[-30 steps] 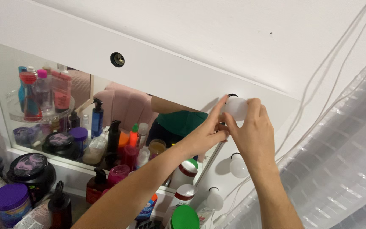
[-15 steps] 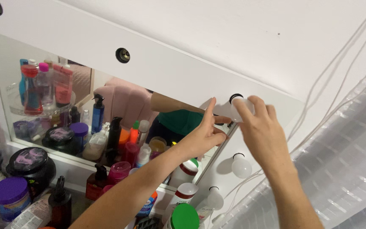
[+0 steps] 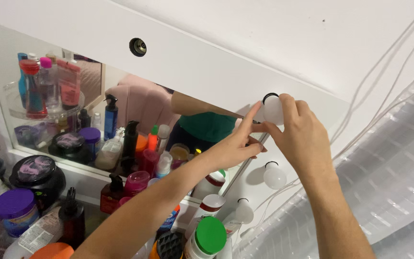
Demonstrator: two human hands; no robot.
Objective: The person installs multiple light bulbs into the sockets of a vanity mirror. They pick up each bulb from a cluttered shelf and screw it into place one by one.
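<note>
White bulb (image 3: 272, 110) now seated in socket, right hand (image 3: 299, 136) regripping it, left hand (image 3: 235, 144) open, fingertip touching.

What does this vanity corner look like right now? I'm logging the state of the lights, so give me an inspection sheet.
Surface: white mirror frame, with a mirror below it.
Job's things: round white bulb at the frame's upper right socket; empty socket further left; two more bulbs fitted down the right side.
Clutter: crowded bottles and jars, a purple-lidded jar, a green-capped bottle.
Grips: right hand holds the bulb; left hand touches its base with the fingertips.
Cables: thin white cables run down the wall.
Surroundings: white wall, clear ribbed plastic sheet at right.
</note>
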